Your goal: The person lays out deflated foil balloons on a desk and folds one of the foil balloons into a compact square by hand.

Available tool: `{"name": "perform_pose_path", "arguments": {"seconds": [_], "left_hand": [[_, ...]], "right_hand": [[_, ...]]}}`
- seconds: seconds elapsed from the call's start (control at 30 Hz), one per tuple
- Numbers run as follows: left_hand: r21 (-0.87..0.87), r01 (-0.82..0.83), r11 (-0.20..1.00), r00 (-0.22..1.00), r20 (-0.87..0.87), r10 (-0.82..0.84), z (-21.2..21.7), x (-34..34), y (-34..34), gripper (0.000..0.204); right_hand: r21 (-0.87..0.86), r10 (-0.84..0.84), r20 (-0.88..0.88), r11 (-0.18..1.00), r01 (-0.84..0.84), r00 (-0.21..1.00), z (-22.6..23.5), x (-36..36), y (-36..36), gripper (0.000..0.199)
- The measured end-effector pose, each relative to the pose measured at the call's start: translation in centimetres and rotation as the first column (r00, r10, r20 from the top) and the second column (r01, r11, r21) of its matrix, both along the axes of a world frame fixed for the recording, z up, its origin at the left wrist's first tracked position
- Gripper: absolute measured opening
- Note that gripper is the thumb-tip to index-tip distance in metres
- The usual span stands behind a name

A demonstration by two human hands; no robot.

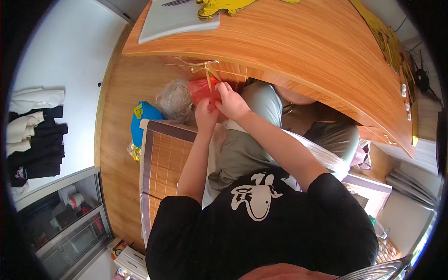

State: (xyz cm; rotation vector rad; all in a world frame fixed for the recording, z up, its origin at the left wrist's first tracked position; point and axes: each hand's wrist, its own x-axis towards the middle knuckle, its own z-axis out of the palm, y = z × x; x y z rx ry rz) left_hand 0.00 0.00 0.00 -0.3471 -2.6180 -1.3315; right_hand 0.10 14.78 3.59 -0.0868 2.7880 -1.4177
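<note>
My left hand [206,115] and my right hand [232,101] meet in front of the desk's drawer, fingers closed. A narrow gold ribbon [209,80] runs down from the drawer's handle [212,62] to between them, and the left fingers pinch its lower part. Against the right fingertips, whatever they grip is hidden. Beside both hands hangs a thin red plastic bag [199,90]. A clear, crumpled plastic bag [173,100] is just left of it.
Above the hands juts the wooden desk's edge [280,70], with white paper sheets [177,23] and gold cut-outs [224,6] on top. My knees are under it. A blue bag [145,122] lies on the floor at left, next to a woven mat seat [168,158].
</note>
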Motion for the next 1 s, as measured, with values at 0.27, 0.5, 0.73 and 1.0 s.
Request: {"name": "perform_pose_path", "arguments": {"seconds": [0.27,0.5,0.73,1.0], "left_hand": [[0.036,-0.049,0.998,0.998,0.039,0.048,-0.9,-0.1,-0.1,0.013],[0.126,-0.079,0.989,0.991,0.116,0.064,-0.8,0.0,-0.7,0.028],[0.189,-0.131,0.973,0.985,-0.088,0.150,0.9,0.6,0.1,0.052],[0.433,0.514,0.740,0.794,-0.568,-0.219,18.9,4.7,2.5,0.035]], "right_hand": [[-0.082,-0.087,-0.114,0.994,0.078,0.990,1.4,0.7,0.0,0.043],[-0.315,-0.282,-0.258,0.929,0.196,0.924,-0.7,0.1,1.5,0.025],[-0.515,-0.423,-0.193,0.812,0.275,0.886,-1.9,-0.9,1.8,0.024],[-0.606,-0.446,-0.127,0.742,0.287,0.886,-2.2,-0.7,2.2,0.027]]}}
